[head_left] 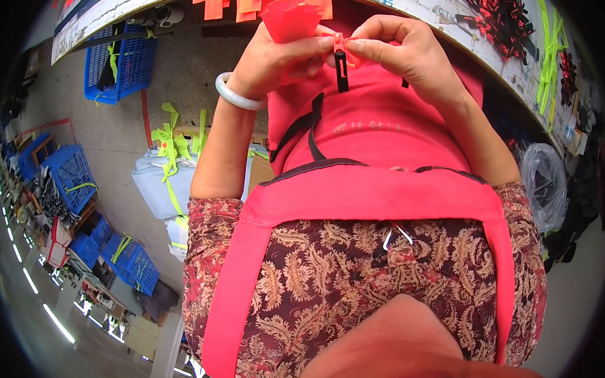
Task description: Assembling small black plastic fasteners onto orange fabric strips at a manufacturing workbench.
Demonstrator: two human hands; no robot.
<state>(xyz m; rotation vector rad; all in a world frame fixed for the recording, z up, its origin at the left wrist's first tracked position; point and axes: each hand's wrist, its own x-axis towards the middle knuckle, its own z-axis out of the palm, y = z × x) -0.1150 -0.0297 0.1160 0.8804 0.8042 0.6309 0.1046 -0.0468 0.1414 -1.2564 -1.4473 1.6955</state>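
Observation:
My left hand (278,60), with a pale bangle on its wrist, is closed around a bundle of orange-red fabric strips (291,23). Its thumb and fingertips meet a small black piece (341,71) hanging between the hands, with an orange strip at its top; whether it is a buckle or a folded band cannot be made out. On the other side, my right hand (404,49) pinches an orange strip (355,54) between thumb and forefinger. Both hands are close together, over the pink apron (380,129) on my lap.
Along the table edge (143,8) ahead hang more orange strips (243,3). A pile of black-and-red pieces (493,16) and yellow-green strips (548,54) lie at the right. On the left floor stand blue crates (128,62) and a pale stack (162,184) with yellow-green ties.

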